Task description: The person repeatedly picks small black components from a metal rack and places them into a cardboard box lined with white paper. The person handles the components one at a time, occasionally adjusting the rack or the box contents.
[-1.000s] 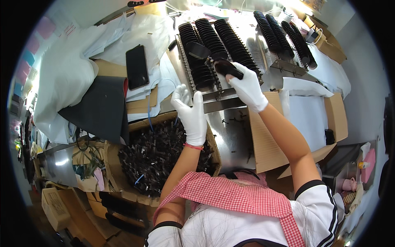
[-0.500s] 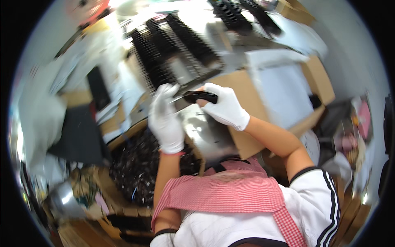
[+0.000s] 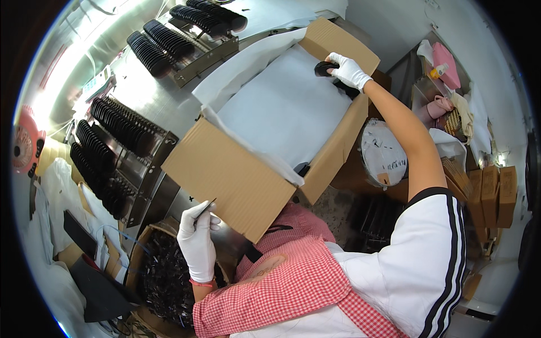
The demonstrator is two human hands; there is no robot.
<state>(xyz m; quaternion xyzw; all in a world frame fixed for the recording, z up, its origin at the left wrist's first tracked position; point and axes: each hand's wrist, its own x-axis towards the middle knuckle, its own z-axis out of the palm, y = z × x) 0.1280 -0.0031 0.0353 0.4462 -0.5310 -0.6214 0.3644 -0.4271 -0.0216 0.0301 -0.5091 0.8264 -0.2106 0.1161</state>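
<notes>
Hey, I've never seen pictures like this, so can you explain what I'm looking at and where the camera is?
There's no machine here, just a person working by hand. All the pictures come from the left of two fisheye cameras worn on the head, looking down, so straight edges bend.

The right grip, a white-gloved hand, holds a glossy black rounded piece over a brown cardboard box lined with white sheeting. The left grip, also gloved, pinches a slim dark strip.

Metal racks on the shiny table carry rows of thin black pieces. Small dark bits fill a carton at lower left.
</notes>
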